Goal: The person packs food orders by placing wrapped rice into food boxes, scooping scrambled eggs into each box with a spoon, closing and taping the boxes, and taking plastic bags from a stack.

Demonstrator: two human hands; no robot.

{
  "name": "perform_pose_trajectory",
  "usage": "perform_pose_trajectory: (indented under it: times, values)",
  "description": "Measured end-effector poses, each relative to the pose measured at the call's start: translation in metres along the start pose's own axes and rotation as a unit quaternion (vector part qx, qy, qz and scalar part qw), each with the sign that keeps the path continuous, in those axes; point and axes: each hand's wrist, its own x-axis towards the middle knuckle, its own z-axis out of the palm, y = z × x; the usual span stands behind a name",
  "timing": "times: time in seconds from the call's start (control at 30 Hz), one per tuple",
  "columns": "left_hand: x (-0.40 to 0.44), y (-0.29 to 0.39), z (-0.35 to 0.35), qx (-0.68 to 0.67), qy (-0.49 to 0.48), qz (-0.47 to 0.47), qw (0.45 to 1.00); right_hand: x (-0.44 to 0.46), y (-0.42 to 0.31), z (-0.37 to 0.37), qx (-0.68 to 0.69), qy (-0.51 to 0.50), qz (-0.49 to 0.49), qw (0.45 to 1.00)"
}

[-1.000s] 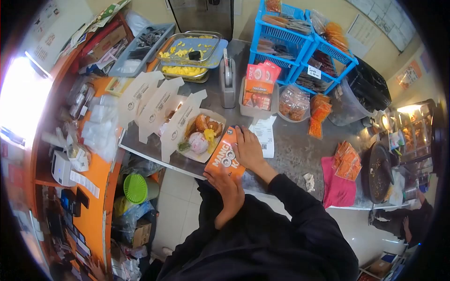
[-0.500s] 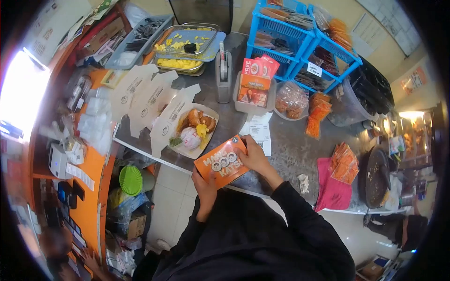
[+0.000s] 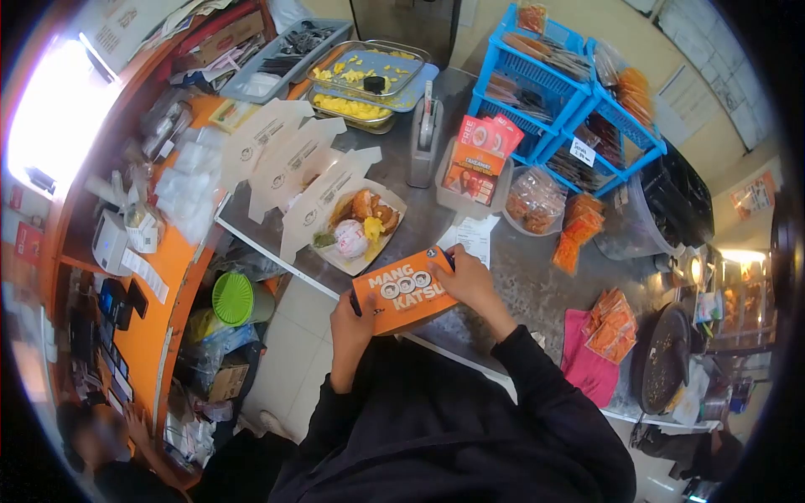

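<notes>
An orange box [image 3: 401, 293] marked "MANG KATSU" is held level between both my hands at the counter's front edge. My left hand [image 3: 350, 329] grips its left end, and my right hand [image 3: 470, 281] grips its right end. Just beyond lies an open white food box [image 3: 387, 245] with fried pieces, a pinkish-white scoop and yellow bits in it. Two more open boxes [image 3: 264, 142] stand behind it to the left, their lids raised. A printed receipt [image 3: 471, 239] lies on the counter beyond my right hand.
Blue basket racks [image 3: 537, 80] with packets stand at the back. A grey tape dispenser [image 3: 425, 142], a tub of leaflets [image 3: 480, 174] and glass trays of yellow pieces [image 3: 352, 107] line the counter. A pink cloth [image 3: 587, 365] lies right. Another person [image 3: 105, 440] is at lower left.
The orange box has gone from being pressed beside the open food box to being held at both ends near my body. The view has shifted, and the person at lower left shows more.
</notes>
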Motion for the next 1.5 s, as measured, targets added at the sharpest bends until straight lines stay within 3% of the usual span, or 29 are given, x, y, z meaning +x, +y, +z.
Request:
perform_pose_trajectory:
  times: [0.1, 0.23, 0.3, 0.33, 0.43, 0.53, 0.67, 0.83, 0.93, 1.23, 1.33, 1.43, 1.5]
  values:
    - [-0.001, -0.006, 0.002, -0.009, -0.057, 0.018, 0.998, 0.000, 0.008, 0.012, -0.026, 0.013, -0.041, 0.999]
    - [-0.003, -0.038, 0.033, 0.036, -0.014, 0.073, 0.997, -0.010, 0.017, 0.043, -0.030, 0.052, -0.016, 0.998]
    - [-0.011, -0.052, 0.051, 0.000, 0.058, 0.140, 0.988, -0.015, 0.018, 0.034, -0.039, 0.058, -0.061, 0.996]
    - [-0.012, -0.058, 0.049, -0.015, 0.021, 0.146, 0.989, -0.018, 0.020, 0.030, -0.044, 0.062, -0.082, 0.994]
    - [-0.013, -0.051, 0.044, 0.092, 0.131, 0.252, 0.954, -0.024, 0.039, 0.023, -0.022, 0.132, -0.274, 0.952]
    - [-0.003, -0.036, 0.007, 0.187, -0.077, 0.402, 0.893, -0.034, 0.049, 0.004, -0.121, 0.012, -0.420, 0.900]
    - [0.010, -0.030, 0.008, 0.329, -0.112, 0.437, 0.830, -0.022, 0.057, -0.001, -0.203, -0.029, -0.475, 0.856]
    - [0.017, -0.043, 0.017, 0.350, -0.081, 0.471, 0.806, -0.019, 0.060, 0.014, -0.307, 0.050, -0.510, 0.802]
    - [0.020, -0.041, 0.013, 0.352, -0.108, 0.463, 0.806, -0.015, 0.055, 0.010, -0.321, 0.061, -0.505, 0.798]
    - [0.021, -0.044, 0.013, 0.295, -0.124, 0.472, 0.821, -0.025, 0.052, 0.003, -0.248, 0.018, -0.457, 0.854]
    - [0.012, -0.043, 0.012, 0.249, -0.133, 0.478, 0.832, -0.037, 0.062, 0.016, -0.128, 0.057, -0.454, 0.880]
    - [0.013, -0.050, 0.016, 0.184, -0.135, 0.485, 0.844, -0.044, 0.054, 0.020, -0.091, 0.077, -0.442, 0.889]
    - [0.013, -0.059, 0.026, 0.210, -0.093, 0.495, 0.838, -0.033, 0.044, 0.015, -0.120, 0.091, -0.454, 0.878]
